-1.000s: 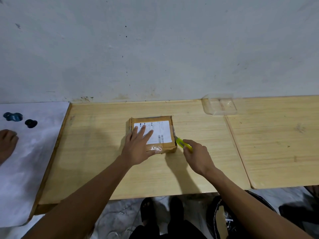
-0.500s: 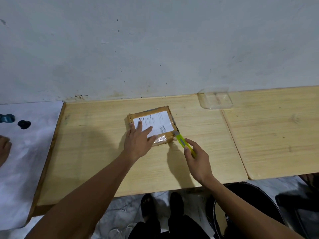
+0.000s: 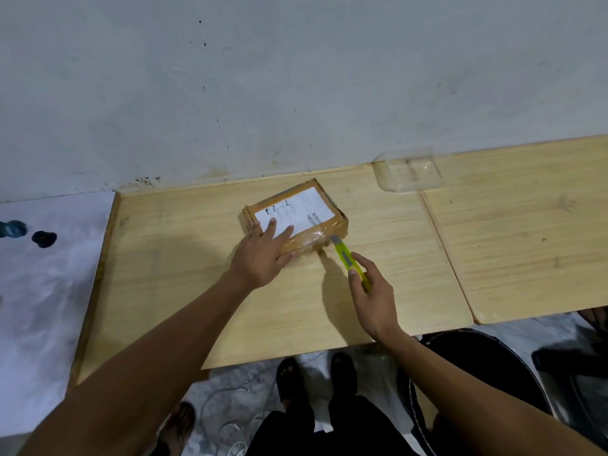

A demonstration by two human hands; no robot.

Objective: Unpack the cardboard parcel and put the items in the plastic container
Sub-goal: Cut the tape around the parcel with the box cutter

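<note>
A flat cardboard parcel (image 3: 332,205) with a white shipping label lies sealed with clear tape on the wooden table (image 3: 184,274), turned at an angle. My left hand (image 3: 263,255) rests flat on its near left corner, fingers spread over the label. My right hand (image 3: 371,297) grips a yellow-green utility knife (image 3: 348,258); its blade tip touches the parcel's near taped edge at the right corner. A clear plastic container (image 3: 409,172) stands empty at the back of the table by the wall, right of the parcel.
A second wooden table (image 3: 526,225) adjoins on the right. On the left lies a white surface (image 3: 42,307) with two dark blue round objects (image 3: 44,238). A dark bin (image 3: 477,363) stands on the floor below my right arm. My feet and cables show under the table edge.
The parcel has turned counter-clockwise under my left hand. My right hand has drawn the knife from the parcel's right side down to its near right corner.
</note>
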